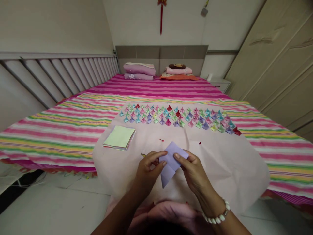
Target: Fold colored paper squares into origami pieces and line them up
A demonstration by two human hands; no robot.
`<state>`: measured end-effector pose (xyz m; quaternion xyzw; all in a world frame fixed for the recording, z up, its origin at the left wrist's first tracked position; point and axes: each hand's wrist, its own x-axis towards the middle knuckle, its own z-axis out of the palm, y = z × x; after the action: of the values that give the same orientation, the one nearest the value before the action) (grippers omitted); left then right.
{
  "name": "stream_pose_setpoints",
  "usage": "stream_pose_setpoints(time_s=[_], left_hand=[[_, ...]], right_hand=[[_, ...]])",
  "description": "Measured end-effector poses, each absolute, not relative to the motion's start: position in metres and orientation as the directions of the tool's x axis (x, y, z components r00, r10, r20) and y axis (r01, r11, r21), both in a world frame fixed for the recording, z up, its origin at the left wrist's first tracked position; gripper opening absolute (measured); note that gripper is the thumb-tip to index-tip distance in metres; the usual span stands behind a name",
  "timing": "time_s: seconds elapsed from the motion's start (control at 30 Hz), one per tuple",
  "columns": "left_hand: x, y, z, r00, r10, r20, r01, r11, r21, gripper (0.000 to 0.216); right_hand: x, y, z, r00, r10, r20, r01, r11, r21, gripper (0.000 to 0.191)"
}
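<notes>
We held a lilac paper sheet [172, 160] between both hands at the near edge of a bed. The left hand [149, 166] pinched its left side with thumb and fingertips. The right hand [193, 173], a bead bracelet [217, 217] at its wrist, pinched the right side the same way. The sheet was partly folded, with one flap raised toward the bed and a point hanging toward our lap. It sat over a pale pink cloth [232, 163] spread on the striped bedspread [61, 127].

Farther up the cloth lay rows of small folded paper pieces [176, 117] in many colours. A stack of flat paper squares [119, 137], a pale green one on top, waited near our left hand. A few red scraps [200, 143] lay between the rows and the sheet.

We judged the work to be in mid-fold, one sheet among many, with the creases not yet finished. A further crease would have called for lining up the edges squarely before pressing, since paper this thin skews easily. One hand would have had to keep the sheet steady while the other ran along the fold.

We could read no brand, label or writing anywhere. The papers and cloth were plain, and the red hanging ornament [161, 16] on the far wall showed nothing legible at that size.
</notes>
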<state>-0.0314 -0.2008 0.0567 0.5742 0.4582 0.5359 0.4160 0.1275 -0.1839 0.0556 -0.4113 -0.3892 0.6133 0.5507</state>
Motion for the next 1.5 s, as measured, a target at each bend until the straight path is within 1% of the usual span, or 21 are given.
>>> stream_pose_setpoints(time_s=[0.17,0.3,0.37,0.5,0.53,0.63,0.67,0.7,0.77,0.83,0.9,1.03,1.2,1.4,1.5], left_hand=[[-0.031,-0.201,0.058,-0.007,0.986,0.168,0.063,-0.167,0.984,0.028],[-0.031,-0.200,0.058,-0.056,0.994,0.093,0.055,-0.090,0.994,0.025],[-0.032,-0.199,0.058,-0.046,0.994,0.097,0.057,-0.095,0.994,0.020],[-0.035,-0.199,0.058,-0.011,0.988,0.153,0.077,-0.152,0.985,0.014],[-0.036,-0.199,0.059,-0.001,0.986,0.168,0.085,-0.167,0.982,0.013],[-0.040,-0.200,0.060,0.047,0.977,0.207,0.117,-0.211,0.971,0.012],[-0.041,-0.200,0.061,0.065,0.974,0.215,0.127,-0.222,0.967,0.012],[-0.042,-0.200,0.061,0.083,0.972,0.222,0.135,-0.231,0.963,0.012],[-0.043,-0.200,0.062,0.108,0.967,0.230,0.147,-0.244,0.959,0.012],[-0.043,-0.200,0.063,0.116,0.967,0.225,0.144,-0.241,0.960,0.012],[-0.043,-0.201,0.063,0.114,0.971,0.208,0.128,-0.222,0.967,0.011],[-0.038,-0.201,0.061,0.095,0.983,0.157,0.089,-0.166,0.982,0.008],[-0.033,-0.199,0.059,0.107,0.992,0.061,0.015,-0.063,0.998,0.016],[-0.031,-0.197,0.055,0.105,0.994,-0.034,-0.069,0.042,0.997,0.024],[-0.030,-0.196,0.049,0.073,0.995,-0.071,-0.098,0.078,0.992,0.027]], right_hand=[[0.131,-0.183,0.055,-0.046,0.998,-0.042,-0.348,-0.055,-0.936,0.022],[0.137,-0.181,0.053,-0.036,0.999,0.035,-0.266,0.025,-0.964,0.022],[0.140,-0.181,0.051,-0.053,0.996,0.071,-0.234,0.057,-0.971,0.021],[0.143,-0.180,0.050,-0.116,0.987,0.111,-0.201,0.086,-0.976,0.018],[0.144,-0.180,0.051,-0.117,0.985,0.127,-0.200,0.101,-0.974,0.021],[0.146,-0.179,0.054,-0.104,0.967,0.234,-0.170,0.215,-0.962,0.055],[0.147,-0.178,0.056,-0.112,0.952,0.285,-0.137,0.269,-0.953,0.059],[0.148,-0.178,0.058,-0.134,0.934,0.331,-0.096,0.320,-0.943,0.057],[0.150,-0.178,0.062,-0.193,0.905,0.380,-0.025,0.382,-0.924,0.038],[0.151,-0.179,0.065,-0.243,0.898,0.368,-0.002,0.379,-0.926,0.017],[0.152,-0.180,0.067,-0.258,0.913,0.316,-0.005,0.326,-0.945,0.007],[0.150,-0.179,0.067,-0.221,0.951,0.217,-0.024,0.218,-0.976,0.012],[0.143,-0.178,0.065,-0.110,0.990,0.086,-0.153,0.068,-0.986,0.018],[0.137,-0.173,0.057,0.016,1.000,0.007,-0.299,0.011,-0.954,0.019],[0.136,-0.169,0.056,0.085,0.995,-0.055,-0.407,-0.016,-0.913,0.021]])
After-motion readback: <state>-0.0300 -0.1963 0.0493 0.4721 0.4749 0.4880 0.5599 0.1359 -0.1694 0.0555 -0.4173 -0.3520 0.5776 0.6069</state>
